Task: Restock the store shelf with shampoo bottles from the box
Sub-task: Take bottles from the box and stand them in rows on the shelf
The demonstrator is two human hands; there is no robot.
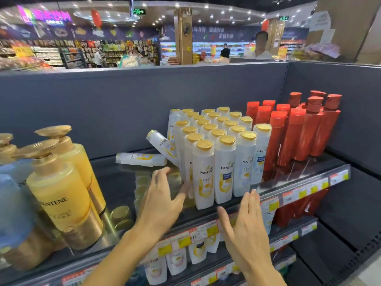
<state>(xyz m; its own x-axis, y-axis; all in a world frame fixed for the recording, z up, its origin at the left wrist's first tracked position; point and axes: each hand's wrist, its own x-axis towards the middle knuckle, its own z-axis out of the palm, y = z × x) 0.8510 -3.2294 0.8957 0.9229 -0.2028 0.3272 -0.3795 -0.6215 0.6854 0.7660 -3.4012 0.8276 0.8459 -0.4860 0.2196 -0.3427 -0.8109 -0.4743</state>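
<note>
Hands (162, 195) open beside shampoo bottles (214, 153)

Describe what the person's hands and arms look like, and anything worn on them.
Both the left hand and the right hand are bare: no gloves, rings, watch or bracelets show. The forearms are uncovered down to the bottom edge of the picture, with no sleeve in view. The fingernails look short and unpainted.

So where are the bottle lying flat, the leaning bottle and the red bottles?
Flat bottle (141, 159), head view, label middle.
Leaning bottle (162, 146), head view, its body.
Red bottles (293, 133), head view, front bottle's body.
</note>
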